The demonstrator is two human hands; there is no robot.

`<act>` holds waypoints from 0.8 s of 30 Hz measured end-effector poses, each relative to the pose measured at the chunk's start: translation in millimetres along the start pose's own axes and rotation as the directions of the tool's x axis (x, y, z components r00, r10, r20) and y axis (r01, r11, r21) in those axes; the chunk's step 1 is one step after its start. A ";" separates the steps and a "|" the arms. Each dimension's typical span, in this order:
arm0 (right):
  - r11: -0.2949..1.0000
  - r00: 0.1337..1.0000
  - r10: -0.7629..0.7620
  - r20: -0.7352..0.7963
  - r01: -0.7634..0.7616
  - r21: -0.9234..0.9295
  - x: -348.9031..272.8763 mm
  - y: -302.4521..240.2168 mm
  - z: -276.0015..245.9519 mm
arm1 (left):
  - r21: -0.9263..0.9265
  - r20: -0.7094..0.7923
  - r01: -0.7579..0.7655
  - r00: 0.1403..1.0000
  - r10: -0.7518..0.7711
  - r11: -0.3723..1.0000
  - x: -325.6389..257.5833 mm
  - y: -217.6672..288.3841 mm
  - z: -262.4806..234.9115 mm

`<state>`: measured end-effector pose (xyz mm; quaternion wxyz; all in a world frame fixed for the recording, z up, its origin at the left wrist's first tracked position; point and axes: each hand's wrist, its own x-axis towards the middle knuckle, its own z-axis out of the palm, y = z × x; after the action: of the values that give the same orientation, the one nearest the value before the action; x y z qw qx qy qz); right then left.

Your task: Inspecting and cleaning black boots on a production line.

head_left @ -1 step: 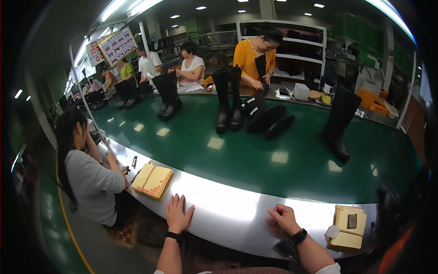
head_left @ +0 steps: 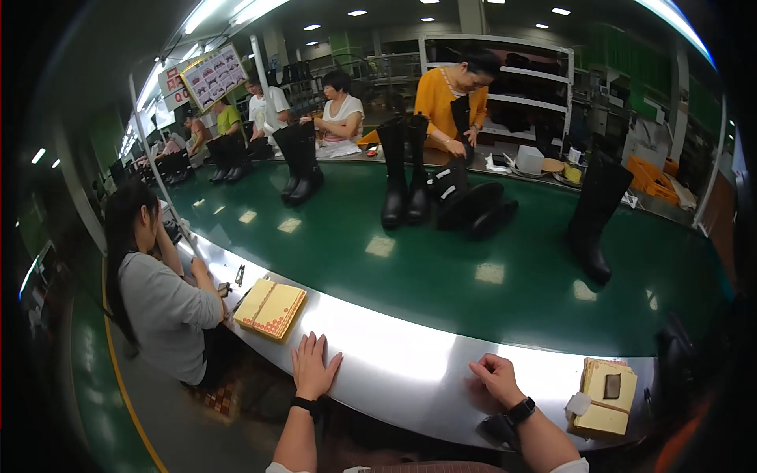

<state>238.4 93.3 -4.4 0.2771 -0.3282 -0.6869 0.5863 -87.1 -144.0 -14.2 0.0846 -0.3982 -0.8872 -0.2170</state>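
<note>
My left hand lies flat on the metal ledge, fingers spread and nothing in them. Farther right, my right hand rests on the same ledge with its fingers curled in, and nothing shows in it. A dark object sits by my right wrist, partly hidden by the forearm. Just left of my left hand is a stack of yellow cards tied with a band. Another yellow stack lies right of my right hand, with a small dark block and a whitish block on it.
Beyond the ledge runs a green belt carrying black boots: a standing pair, fallen ones and a single boot. A co-worker in orange handles a boot across it. A person in grey sits at left.
The whole view has shifted slightly to the right and down. Both hands keep their places on the ledge.
</note>
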 end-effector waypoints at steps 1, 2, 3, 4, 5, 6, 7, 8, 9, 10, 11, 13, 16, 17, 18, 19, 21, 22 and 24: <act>1.000 1.000 0.004 -0.011 -0.004 -0.017 0.0 1.2 -2.8 | 0.001 -0.005 -0.016 1.000 0.016 1.000 2.2 1.9 4.1; 1.000 1.000 -0.006 -0.014 0.006 -0.010 0.2 7.9 -7.5 | -0.001 -0.004 -0.026 1.000 0.026 1.000 4.5 8.5 3.0; 1.000 1.000 -0.016 -0.024 0.016 -0.007 0.5 13.1 -10.1 | 0.007 -0.009 -0.031 0.999 0.031 0.999 6.4 9.6 4.6; 1.000 0.999 -0.023 -0.044 0.023 -0.005 0.3 15.5 -11.8 | 0.011 -0.008 -0.045 0.999 0.045 0.999 8.4 10.5 7.5; 1.000 0.999 -0.026 -0.022 0.026 -0.008 -0.2 12.6 -8.4 | 0.016 -0.015 -0.023 1.000 0.023 1.000 7.5 9.5 6.3; 1.000 0.999 -0.019 -0.026 0.019 0.003 -1.4 9.0 -6.3 | 0.015 -0.008 -0.018 1.000 0.018 1.000 6.6 8.4 5.1; 1.000 0.999 -0.011 -0.033 0.012 0.013 -1.1 7.3 -4.2 | 0.013 0.000 -0.015 1.000 0.015 1.000 4.8 6.4 3.8; 1.000 1.000 -0.014 -0.026 0.014 0.009 -0.6 7.4 -3.1 | 0.010 -0.003 -0.008 1.000 0.008 1.000 4.0 5.2 2.5; 1.000 1.000 -0.016 -0.026 0.016 0.004 -0.4 8.4 -2.4 | 0.009 -0.003 -0.003 1.000 0.003 1.000 3.4 4.3 1.6; 1.000 0.999 -0.017 -0.028 0.017 0.000 -0.4 8.6 -2.2 | 0.007 -0.001 -0.001 1.000 0.001 1.000 3.0 3.9 1.4; 1.000 0.999 -0.019 -0.025 0.019 -0.003 -0.1 7.7 -1.9 | 0.005 -0.004 0.002 1.000 -0.002 1.000 2.9 3.4 1.2; 1.000 1.000 -0.018 -0.022 0.018 -0.004 -0.1 5.9 -1.6 | 0.006 -0.006 -0.001 1.000 0.001 1.000 3.0 3.0 1.3; 1.000 0.999 -0.017 -0.037 0.017 -0.009 0.6 6.9 -2.3 | 0.013 -0.019 -0.005 1.000 0.006 1.000 4.4 3.1 4.2; 1.000 0.999 -0.017 -0.036 0.017 -0.009 0.7 7.6 -3.1 | 0.013 -0.019 -0.005 1.000 0.006 1.000 4.6 4.0 4.3; 1.000 0.999 -0.023 -0.036 0.023 -0.008 0.9 8.4 -3.9 | 0.007 -0.017 -0.005 1.000 0.005 1.000 5.1 4.7 4.1; 1.000 0.999 -0.028 -0.035 0.028 -0.006 1.0 9.0 -4.4 | 0.001 -0.015 -0.005 1.000 0.005 1.000 5.5 5.5 3.8; 1.000 0.999 -0.030 -0.031 0.030 -0.002 1.2 7.2 -3.1 | 0.005 -0.010 0.003 1.000 -0.003 1.000 4.8 4.8 3.9; 0.999 0.999 -0.033 -0.030 0.033 0.001 0.8 6.4 -2.5 | 0.007 -0.006 0.008 1.000 -0.008 1.000 4.4 4.6 4.2; 1.000 0.999 -0.031 -0.023 0.031 0.003 1.2 7.8 -4.2 | 0.013 0.004 0.010 1.000 -0.010 1.000 4.2 5.9 2.0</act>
<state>241.8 97.5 -11.5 0.2946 -0.3236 -0.6878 0.5792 -85.5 -136.8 -12.7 0.0841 -0.3938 -0.8907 -0.2110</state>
